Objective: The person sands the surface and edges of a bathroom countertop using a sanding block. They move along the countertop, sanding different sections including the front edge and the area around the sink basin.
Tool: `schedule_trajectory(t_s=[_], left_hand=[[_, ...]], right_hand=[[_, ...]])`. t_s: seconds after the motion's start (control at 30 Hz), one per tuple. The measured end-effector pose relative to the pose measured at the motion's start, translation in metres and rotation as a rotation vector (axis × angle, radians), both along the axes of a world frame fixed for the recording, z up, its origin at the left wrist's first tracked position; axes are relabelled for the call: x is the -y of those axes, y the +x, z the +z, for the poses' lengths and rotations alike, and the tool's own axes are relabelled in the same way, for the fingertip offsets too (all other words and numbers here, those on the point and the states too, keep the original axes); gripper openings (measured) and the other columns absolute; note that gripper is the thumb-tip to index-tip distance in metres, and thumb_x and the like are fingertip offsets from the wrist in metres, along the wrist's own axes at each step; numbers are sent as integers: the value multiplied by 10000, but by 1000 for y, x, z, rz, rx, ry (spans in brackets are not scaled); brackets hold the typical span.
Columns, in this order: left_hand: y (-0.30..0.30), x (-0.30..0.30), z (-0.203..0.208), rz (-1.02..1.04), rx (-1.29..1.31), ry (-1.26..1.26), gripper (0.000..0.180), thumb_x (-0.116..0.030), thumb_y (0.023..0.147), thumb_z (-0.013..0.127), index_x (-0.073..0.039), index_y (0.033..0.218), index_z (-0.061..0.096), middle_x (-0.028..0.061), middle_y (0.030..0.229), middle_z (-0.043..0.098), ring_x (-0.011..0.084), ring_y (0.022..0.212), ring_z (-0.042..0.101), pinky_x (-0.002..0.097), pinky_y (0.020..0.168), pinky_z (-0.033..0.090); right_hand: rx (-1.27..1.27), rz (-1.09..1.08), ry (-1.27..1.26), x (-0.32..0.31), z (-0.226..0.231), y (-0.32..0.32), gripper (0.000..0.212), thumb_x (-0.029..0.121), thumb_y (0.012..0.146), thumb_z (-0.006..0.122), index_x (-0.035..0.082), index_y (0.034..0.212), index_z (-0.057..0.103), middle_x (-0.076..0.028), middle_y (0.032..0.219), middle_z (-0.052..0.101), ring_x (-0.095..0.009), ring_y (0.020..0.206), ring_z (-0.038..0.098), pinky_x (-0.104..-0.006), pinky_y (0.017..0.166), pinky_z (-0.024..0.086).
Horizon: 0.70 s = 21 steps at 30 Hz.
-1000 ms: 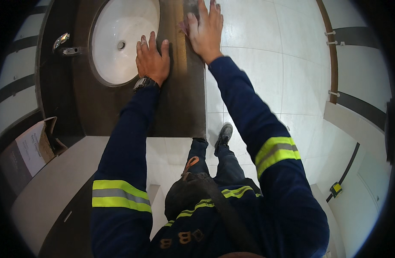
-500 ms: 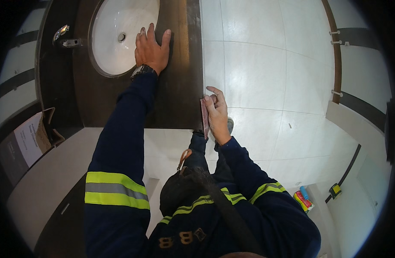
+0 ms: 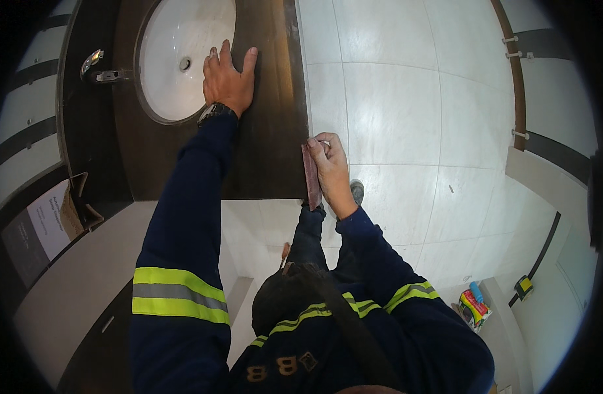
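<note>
My left hand lies palm down with fingers spread on the dark brown countertop, its fingertips at the rim of the white oval sink. At the counter's right edge, near the front corner, my right hand pinches a reddish-brown strip that looks like folded sandpaper. The strip stands along the edge face, its lower end passing the corner. Its far side, and some of the fingers gripping it, are hidden.
A chrome faucet stands left of the sink. Cardboard with a printed panel leans at the left. Pale floor tiles stretch to the right. At lower right are a colourful package and a yellow-black tape measure.
The whole view has shifted slightly. My right fingers have curled closer around the sandpaper, which has slid a little farther along the counter edge. The left hand stays on the counter.
</note>
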<state>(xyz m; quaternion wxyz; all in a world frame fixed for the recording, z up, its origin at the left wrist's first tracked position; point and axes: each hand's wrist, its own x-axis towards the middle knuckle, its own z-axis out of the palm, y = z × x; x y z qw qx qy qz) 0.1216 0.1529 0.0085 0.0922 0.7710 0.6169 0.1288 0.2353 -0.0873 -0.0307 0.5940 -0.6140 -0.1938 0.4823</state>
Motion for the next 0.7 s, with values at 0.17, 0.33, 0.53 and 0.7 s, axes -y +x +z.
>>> schedule_trajectory(t_s=[0.17, 0.33, 0.53, 0.7], left_hand=[[0, 1, 4, -1, -9, -12, 853, -704, 1001, 501, -88, 1588, 446, 262, 1628, 410, 429, 1522, 346, 533, 1214, 346], [2, -2, 2, 9, -26, -13, 862, -715, 997, 497, -95, 1593, 442, 258, 1634, 402, 416, 1528, 341, 526, 1212, 349], [0, -1, 3, 12, -16, -9, 866, -720, 992, 503, -102, 1596, 439, 255, 1631, 405, 411, 1533, 335, 533, 1213, 344], [3, 1, 5, 20, 0, -29, 879, -727, 983, 512, -113, 1606, 426, 247, 1642, 392, 412, 1542, 321, 536, 1219, 334]], right_hand=[[-101, 23, 38, -52, 4, 18, 372, 323, 979, 782, 26, 1115, 603, -41, 865, 621, -111, 791, 560, -284, 712, 484], [-118, -10, -56, 0, -8, -3, 464, 357, 965, 795, -18, 1136, 581, -98, 904, 646, -146, 806, 588, -296, 736, 498], [69, 43, -34, -58, 6, 26, 369, 319, 1017, 738, 6, 1149, 593, -62, 933, 636, -115, 862, 586, -282, 756, 497], [-47, 10, -39, -21, -9, 13, 322, 301, 1048, 698, 13, 1150, 597, -37, 952, 634, -87, 886, 580, -264, 772, 496]])
